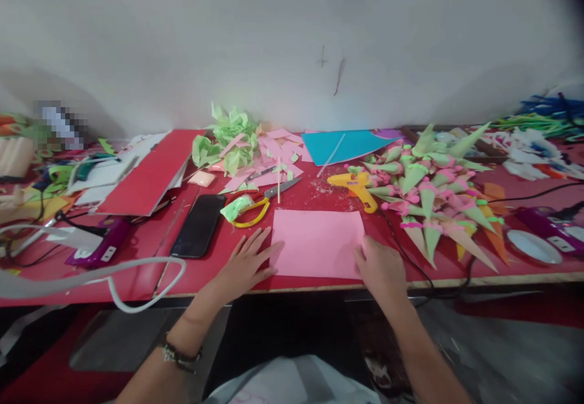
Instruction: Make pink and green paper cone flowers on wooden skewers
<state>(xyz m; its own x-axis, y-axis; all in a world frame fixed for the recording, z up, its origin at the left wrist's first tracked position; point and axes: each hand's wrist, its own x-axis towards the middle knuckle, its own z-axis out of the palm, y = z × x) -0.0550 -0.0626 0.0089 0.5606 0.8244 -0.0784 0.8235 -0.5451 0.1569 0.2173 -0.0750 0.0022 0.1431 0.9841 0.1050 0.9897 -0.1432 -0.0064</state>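
A pink sheet of paper lies flat at the table's front edge, between my hands. My left hand rests open on the red tabletop, fingers spread, with its thumb and index finger touching the sheet's left edge. At the right edge, my right hand has its fingers curled and closed on the paper. Just beyond the sheet are yellow-and-red-handled scissors with a crumpled light-green piece on the handles. A yellow glue gun lies on its side behind the sheet's right corner.
Several paper cones are heaped at the right. A black phone lies left of my left hand. Farther back are green crumpled paper, pink scraps, a blue sheet and a red board. A white cable loops over the front edge.
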